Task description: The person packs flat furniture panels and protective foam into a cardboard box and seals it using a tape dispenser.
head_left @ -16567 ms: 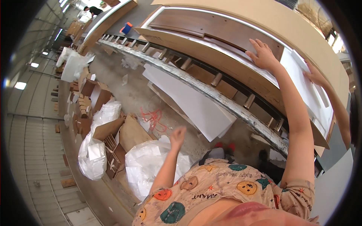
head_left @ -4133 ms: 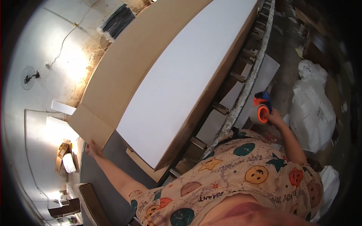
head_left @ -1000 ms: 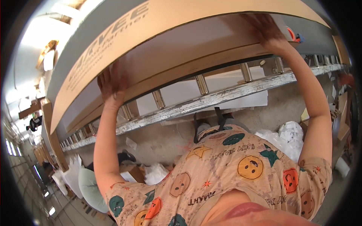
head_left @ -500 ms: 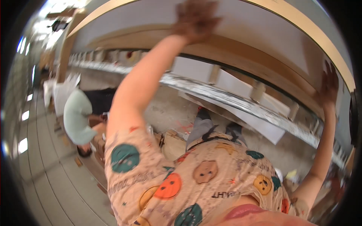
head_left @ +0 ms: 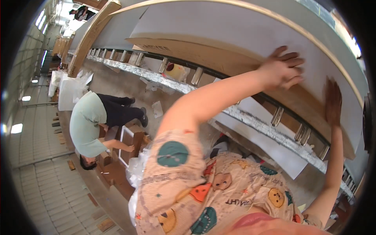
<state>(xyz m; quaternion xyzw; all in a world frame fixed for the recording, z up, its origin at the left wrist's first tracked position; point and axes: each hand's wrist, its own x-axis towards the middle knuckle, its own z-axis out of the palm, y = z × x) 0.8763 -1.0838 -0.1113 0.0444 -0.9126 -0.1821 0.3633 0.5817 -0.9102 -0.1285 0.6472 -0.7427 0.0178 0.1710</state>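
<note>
A long, whitish-grey sheet [head_left: 235, 29] spreads over the conveyor, with a thin tan edge bending along its far side. Brown cardboard [head_left: 184, 46] shows along the sheet's near side. My left hand [head_left: 282, 70] is over the sheet's near edge, fingers spread and slightly bent, holding nothing. Whether its fingertips touch the sheet I cannot tell. Farther right, my right hand [head_left: 333, 102] lies flat on the sheet with its fingers stretched out.
A roller conveyor with a scuffed metal rail [head_left: 182, 87] runs in front of me. A long carton [head_left: 88, 45] crosses it at the left. A co-worker in a pale green shirt [head_left: 87, 121] bends over cartons [head_left: 133, 137] on the floor. Another person [head_left: 82, 13] stands far off.
My left hand has moved right along the sheet, nearer to my right hand. The right hand stays on the sheet. The view has shifted, showing more of the conveyor and co-worker at left.
</note>
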